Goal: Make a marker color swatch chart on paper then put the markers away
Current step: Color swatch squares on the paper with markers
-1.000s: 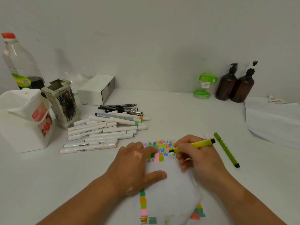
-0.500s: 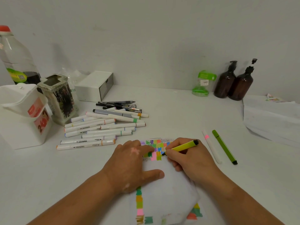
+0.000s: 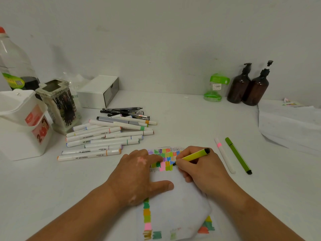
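Head view only. Paper (image 3: 175, 197) lay flat on white table (image 3: 173, 119) at 6 o'clock of frame, with colour swatches (image 3: 165, 159) blocked along its far edge, a column of them down its near-left edge and a few at its near-right corner. Left hand (image 3: 137, 176) pressed palm-down on the paper's 9 o'clock side, fingers straight and together, fingertips touching the swatch block, thumb splayed toward 3 o'clock; pink ink mark on its back. Right hand (image 3: 199, 169) sat at the paper's 1 o'clock, fingers curled and clamped around yellow-green marker (image 3: 194, 156), dark tip down on the swatch block, black end tilted up toward 2 o'clock. At 3 o'clock of that hand, two loose markers lay side by side on the table: white marker with pink band (image 3: 225, 157) and green marker (image 3: 238, 155), apart from each other. At 10 o'clock of the paper lay pile of white markers (image 3: 97, 138), black pens (image 3: 125, 113) just behind it. Further toward 9 o'clock: white bin (image 3: 22, 129), patterned pen holder (image 3: 60, 105), clear bottle (image 3: 13, 63), white box (image 3: 99, 92). At 1 o'clock by the wall: green container (image 3: 215, 87) and two brown pump bottles (image 3: 248, 87), touching. Stack of white sheets (image 3: 291, 124) at 3 o'clock.
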Demonstrator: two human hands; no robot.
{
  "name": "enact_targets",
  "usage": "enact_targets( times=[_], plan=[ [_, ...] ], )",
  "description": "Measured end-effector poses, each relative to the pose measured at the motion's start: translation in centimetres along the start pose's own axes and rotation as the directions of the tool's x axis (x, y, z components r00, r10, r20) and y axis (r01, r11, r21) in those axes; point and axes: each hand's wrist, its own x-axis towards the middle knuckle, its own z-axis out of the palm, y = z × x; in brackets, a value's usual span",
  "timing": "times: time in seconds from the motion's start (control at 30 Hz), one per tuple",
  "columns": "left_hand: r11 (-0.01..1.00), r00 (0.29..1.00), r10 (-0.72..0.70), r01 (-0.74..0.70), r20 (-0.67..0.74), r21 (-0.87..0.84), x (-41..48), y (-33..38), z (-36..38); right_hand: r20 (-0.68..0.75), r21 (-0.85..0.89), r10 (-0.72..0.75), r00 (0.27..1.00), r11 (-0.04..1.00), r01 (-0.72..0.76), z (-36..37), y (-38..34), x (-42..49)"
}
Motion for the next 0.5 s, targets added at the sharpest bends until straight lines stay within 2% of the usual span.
enact_targets(
  times=[0.5],
  plan=[
    [1.000, 1.000, 0.007, -0.007, -0.019, 0.004, -0.02, -0.04, 0.14, -0.005, -0.013, 0.042, 0.999, 0.999, -0.043, 0.03, -0.21, 0.03]
  ],
)
